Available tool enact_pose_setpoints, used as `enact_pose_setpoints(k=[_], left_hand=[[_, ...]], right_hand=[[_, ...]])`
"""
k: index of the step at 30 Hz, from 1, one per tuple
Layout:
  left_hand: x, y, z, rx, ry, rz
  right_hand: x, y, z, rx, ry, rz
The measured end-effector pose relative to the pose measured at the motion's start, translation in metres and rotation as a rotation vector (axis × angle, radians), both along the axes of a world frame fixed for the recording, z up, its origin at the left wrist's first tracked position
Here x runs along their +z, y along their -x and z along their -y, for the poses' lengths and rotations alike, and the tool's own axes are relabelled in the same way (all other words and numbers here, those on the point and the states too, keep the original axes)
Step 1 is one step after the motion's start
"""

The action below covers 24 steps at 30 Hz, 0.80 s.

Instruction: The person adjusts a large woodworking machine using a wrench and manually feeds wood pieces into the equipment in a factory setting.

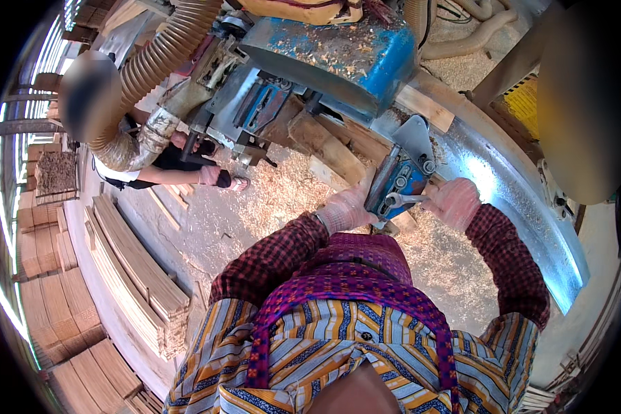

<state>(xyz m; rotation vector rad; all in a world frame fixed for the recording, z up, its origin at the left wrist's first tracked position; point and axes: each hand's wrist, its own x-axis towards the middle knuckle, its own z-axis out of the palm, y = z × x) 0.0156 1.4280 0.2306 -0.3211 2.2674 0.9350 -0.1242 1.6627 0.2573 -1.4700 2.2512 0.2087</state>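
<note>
My right hand, in a pale pinkish work glove, is closed on a small metal wrench. The wrench's head meets a bolt on the blue metal bracket of the machine. My left hand, gloved likewise, grips the bracket's near left edge, with thumb and fingers on either side. Above the bracket stands a rounded grey metal plate. Wooden blocks lie just beyond my left hand, alongside the bracket. The fingertips of my left hand are partly hidden.
The blue machine housing, strewn with wood chips, rises ahead. A shiny metal table curves away on the right. At the left, another person's gloved hand is near a ribbed hose. Stacked boards lie at the left; shavings cover the floor.
</note>
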Motion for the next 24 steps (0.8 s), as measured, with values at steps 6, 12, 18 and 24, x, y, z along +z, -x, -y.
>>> enact_pose_setpoints(k=[6,12,18,24], left_hand=[[-0.011,0.001,0.002,-0.033,0.051,0.049],[-0.022,-0.003,0.001,-0.031,0.053,-0.003],[-0.009,0.0,0.001,-0.04,0.031,-0.012],[-0.004,0.0,-0.001,-0.026,0.001,-0.079]], right_hand=[[-0.002,-0.001,-0.002,-0.02,-0.017,-0.005],[-0.011,-0.009,0.002,-0.022,0.024,0.035],[-0.024,-0.032,-0.006,-0.177,0.078,0.025],[-0.036,-0.072,-0.013,-0.397,0.271,-0.066]])
